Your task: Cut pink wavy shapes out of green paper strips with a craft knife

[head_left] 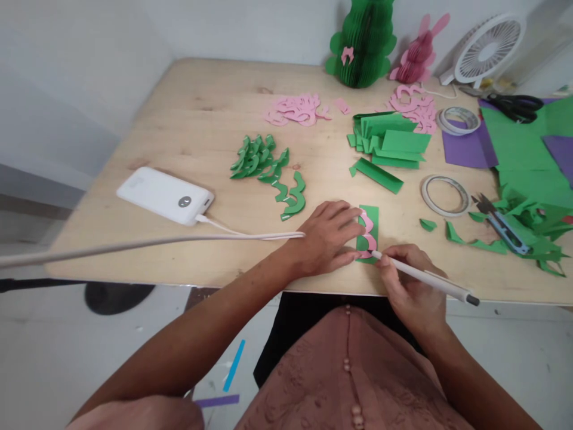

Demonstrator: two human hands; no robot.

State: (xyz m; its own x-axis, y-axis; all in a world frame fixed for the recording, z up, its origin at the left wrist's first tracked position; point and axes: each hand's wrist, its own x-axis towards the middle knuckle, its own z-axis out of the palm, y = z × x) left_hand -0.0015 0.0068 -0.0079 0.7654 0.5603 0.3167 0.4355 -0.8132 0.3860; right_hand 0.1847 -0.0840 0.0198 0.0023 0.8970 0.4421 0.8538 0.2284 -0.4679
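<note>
My left hand [330, 236] lies flat, its fingers stretched out over the left side of a pink wavy paper cutout [369, 242]. Beneath that cutout is a green paper rectangle [374, 216] close to the table's front edge. In my right hand [414, 283] I grip a white pen [425, 276], its tip touching the lower edge of the pink shape. Curved green paper pieces [295, 197] and a pile of similar green cutouts [255, 156] lie beyond my left hand. My fingers partly hide the pink shape.
A white power bank [163, 194] with a cable sits on the left. Folded green strips [389, 140], pink cutouts [293, 110], tape rolls [445, 195], small snips [501, 224] and green scraps [537, 224] lie around. Honeycomb paper figures [364, 45] and a fan [486, 51] stand behind.
</note>
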